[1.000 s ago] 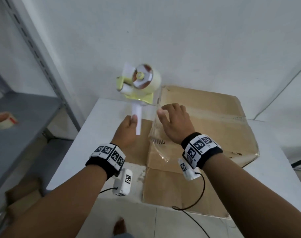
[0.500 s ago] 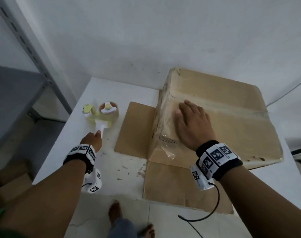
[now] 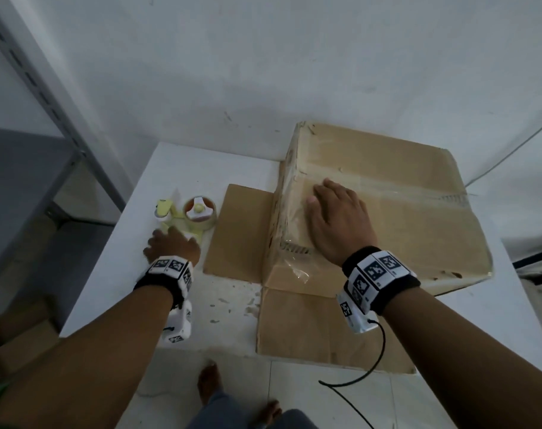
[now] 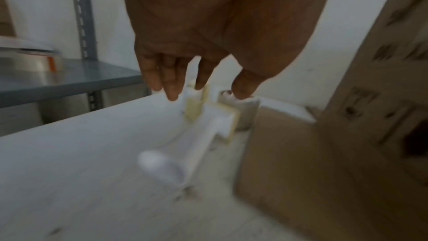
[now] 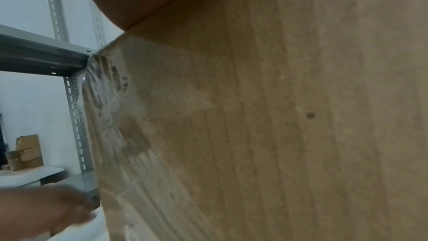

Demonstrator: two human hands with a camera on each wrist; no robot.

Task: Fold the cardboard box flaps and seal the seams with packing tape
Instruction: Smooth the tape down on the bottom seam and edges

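A brown cardboard box (image 3: 402,212) stands on the white table (image 3: 115,267), its top flaps folded down with clear tape (image 3: 387,184) along the seam and over the near left corner. My right hand (image 3: 334,221) lies flat on the box top near the left edge, fingers straight. A yellow and white tape dispenser (image 3: 189,215) lies on the table left of the box. My left hand (image 3: 170,246) hovers just above its white handle (image 4: 176,155), fingers (image 4: 171,83) spread and loose, holding nothing.
Two unfolded bottom flaps (image 3: 238,233) lie flat on the table, left of and in front of the box. A grey metal shelf (image 4: 69,78) at the left carries a spare tape roll (image 4: 30,61). A white wall stands behind. Bare feet (image 3: 209,382) show below the table edge.
My left hand brought the dispenser down from mid-air, laid it on the table and let go of the handle. The right hand slid a little further onto the box top.
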